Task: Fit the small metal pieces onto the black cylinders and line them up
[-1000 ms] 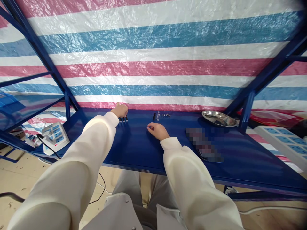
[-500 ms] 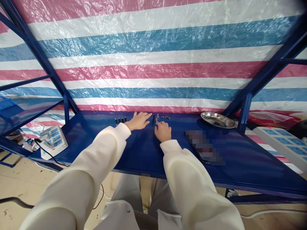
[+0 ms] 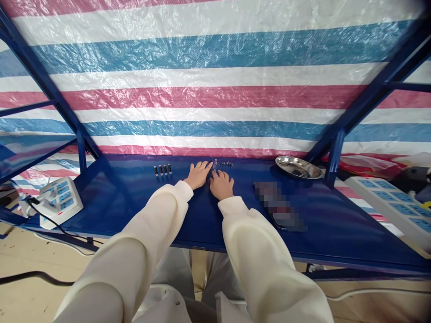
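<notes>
My left hand [image 3: 198, 175] rests on the blue table with its fingers stretched out. Its fingertips are at a small dark piece, mostly hidden behind them. Close by on the right, my right hand [image 3: 222, 185] lies with fingers apart, their tips just short of some small clear tubes [image 3: 215, 164]. Beyond that hand sits a group of small shiny metal pieces [image 3: 227, 164]. To the left of my left hand, several short black cylinders with pale ends [image 3: 164, 170] stand in a row. I see nothing held in either hand.
A round metal plate [image 3: 298, 172] sits at the back right of the blue table [image 3: 134, 197]. A blurred dark flat object [image 3: 279, 206] lies nearer me. Power strips [image 3: 60, 202] stand at the left and right. Blue frame posts and a striped sheet [image 3: 208, 96] close off the back.
My left hand has moved right, away from the row of black cylinders, to the dark piece beside the clear tubes. My right hand has stayed about in place, its fingers now more spread.
</notes>
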Motion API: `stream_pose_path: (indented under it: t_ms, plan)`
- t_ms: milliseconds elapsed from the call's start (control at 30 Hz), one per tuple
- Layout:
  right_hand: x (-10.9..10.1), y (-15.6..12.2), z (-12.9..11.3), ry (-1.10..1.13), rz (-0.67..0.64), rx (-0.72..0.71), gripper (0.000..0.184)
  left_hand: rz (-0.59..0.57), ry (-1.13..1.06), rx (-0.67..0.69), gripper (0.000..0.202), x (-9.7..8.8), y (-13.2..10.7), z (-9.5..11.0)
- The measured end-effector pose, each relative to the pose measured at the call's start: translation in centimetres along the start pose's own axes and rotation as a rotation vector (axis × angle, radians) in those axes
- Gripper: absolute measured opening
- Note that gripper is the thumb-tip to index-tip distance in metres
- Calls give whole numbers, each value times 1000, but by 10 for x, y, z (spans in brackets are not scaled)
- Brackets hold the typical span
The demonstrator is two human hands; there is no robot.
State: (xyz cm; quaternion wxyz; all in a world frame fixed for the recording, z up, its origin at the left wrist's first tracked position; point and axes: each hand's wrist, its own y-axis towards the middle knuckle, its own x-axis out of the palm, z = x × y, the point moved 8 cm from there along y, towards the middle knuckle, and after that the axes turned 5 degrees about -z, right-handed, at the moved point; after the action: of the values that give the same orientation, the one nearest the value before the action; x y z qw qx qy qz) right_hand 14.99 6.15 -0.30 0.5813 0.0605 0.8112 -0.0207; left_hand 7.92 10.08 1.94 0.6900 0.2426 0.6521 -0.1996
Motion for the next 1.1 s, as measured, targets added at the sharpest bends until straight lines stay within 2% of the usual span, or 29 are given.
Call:
stream_pose_path:
  t_ms: [100,233,467,567,700,1100]
  plan:
    - [2,1,1,8,-7,12,46,99,47,27,40,-8,2,0]
    - [5,4,3,14,-11,20,48,125,32,-8,26,-16,-4,-6]
    - [7,11,1,23,31,2,49,315,-225,-201,16,-38,-53,-25]
    - [8,14,2,28,32,6,49,395,-428,-214,14,-37,-69,-31]
    - [10,17,4,9,32,1,49,447,-666,-177,10,-28,-75,-35]
    - [9,18,3,-7,56,-23,48,458,-681,-166,7,-22,-74,-35]
